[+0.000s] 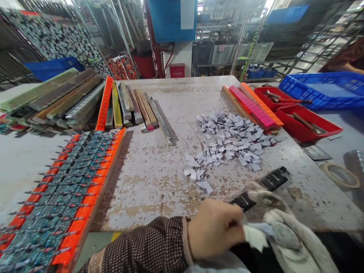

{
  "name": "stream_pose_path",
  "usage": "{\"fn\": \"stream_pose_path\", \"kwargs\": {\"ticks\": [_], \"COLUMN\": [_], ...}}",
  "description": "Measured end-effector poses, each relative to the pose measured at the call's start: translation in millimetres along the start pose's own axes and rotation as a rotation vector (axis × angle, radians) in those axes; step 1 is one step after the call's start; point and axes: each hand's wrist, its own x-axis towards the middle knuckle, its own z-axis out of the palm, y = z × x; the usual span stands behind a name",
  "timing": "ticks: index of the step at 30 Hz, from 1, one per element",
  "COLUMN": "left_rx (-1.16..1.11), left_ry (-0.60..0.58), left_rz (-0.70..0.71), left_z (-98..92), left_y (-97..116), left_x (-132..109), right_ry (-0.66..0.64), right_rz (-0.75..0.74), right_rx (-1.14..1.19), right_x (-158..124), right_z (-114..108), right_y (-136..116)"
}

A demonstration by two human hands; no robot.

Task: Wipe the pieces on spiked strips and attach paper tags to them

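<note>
My left hand is bare, with its fingers curled closed at the near edge of the table. What its fingertips pinch is hidden. Close beside it on the right, my right hand wears a whitish glove, blurred by motion, its fingers bent inward. Between the two hands runs a thin pale blue-grey piece, too smeared to name. A black slotted bar lies slantwise just beyond the hands, partly covered by the glove. Farther off is a loose heap of small white paper pieces.
At left, orange strips carry rows of thin pointed pieces over glittery teal bars. Several slotted bars lie behind. Pink and orange bars, red trays, a blue crate and a tape roll are at right.
</note>
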Motion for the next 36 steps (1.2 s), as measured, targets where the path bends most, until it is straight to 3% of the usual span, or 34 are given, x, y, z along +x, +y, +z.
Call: {"fn": "stream_pose_path", "kwargs": {"ticks": [3,7,11,15,18,21,24,31,36], "left_rx": [0.157,0.216,0.458,0.869,1.019,1.010,0.947,0.786,0.513], "left_ry": [0.118,-0.014,-0.045,0.065,0.016,-0.053,-0.021,0.177,0.352], "left_rz": [-0.095,0.078,0.117,-0.152,-0.381,-0.472,-0.487,-0.501,-0.520], "left_z": [2.1,5.7,-6.9,-42.2,-62.5,-69.0,-70.5,-78.2,-86.1], "left_y": [-7,-8,-17,-39,-55,-66,-74,-87,-90], "left_x": [-2,-7,-5,-2,-2,-4,-6,-10,-14], "right_ry": [0.024,-0.077,-0.110,-0.008,-0.055,-0.103,-0.170,-0.347,-0.382], "right_rz": [0.017,-0.018,-0.106,-0.113,-0.148,-0.226,-0.272,-0.279,-0.333], "right_rx": [0.004,0.116,-0.064,-0.259,-0.357,-0.511,-0.592,-0.512,-0.563], "right_x": [25,50,54,54,57,61,67,79,82], "right_z": [12,22,13,4,9,18,22,15,17], "right_y": [-23,-45,-32,-1,12,11,7,16,18]}}
